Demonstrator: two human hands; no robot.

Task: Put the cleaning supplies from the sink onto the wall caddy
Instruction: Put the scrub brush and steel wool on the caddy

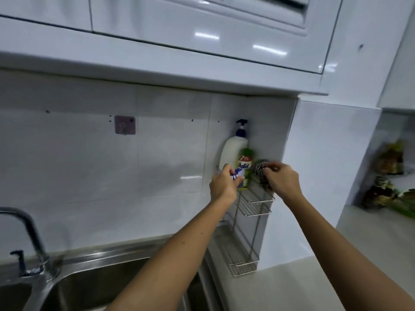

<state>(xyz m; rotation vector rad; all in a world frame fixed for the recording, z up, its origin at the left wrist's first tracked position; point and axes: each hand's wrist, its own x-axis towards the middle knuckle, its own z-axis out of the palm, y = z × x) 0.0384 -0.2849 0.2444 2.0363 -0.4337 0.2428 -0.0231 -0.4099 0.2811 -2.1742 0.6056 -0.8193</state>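
Steel scourer point(261, 173) pinched in right hand point(284, 179), directly above wall caddy point(256, 202) top shelf; left hand point(223, 185) grips upright detergent bottle point(243, 173).

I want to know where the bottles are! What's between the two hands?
In the head view, the green-capped bottle stands between the left hand and right hand, on the caddy's top shelf.

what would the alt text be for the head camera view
A person's left hand sets a green-capped dish soap bottle and the right hand a steel wool scrubber onto the top shelf of a wire wall caddy, beside a white pump bottle, above a steel sink.
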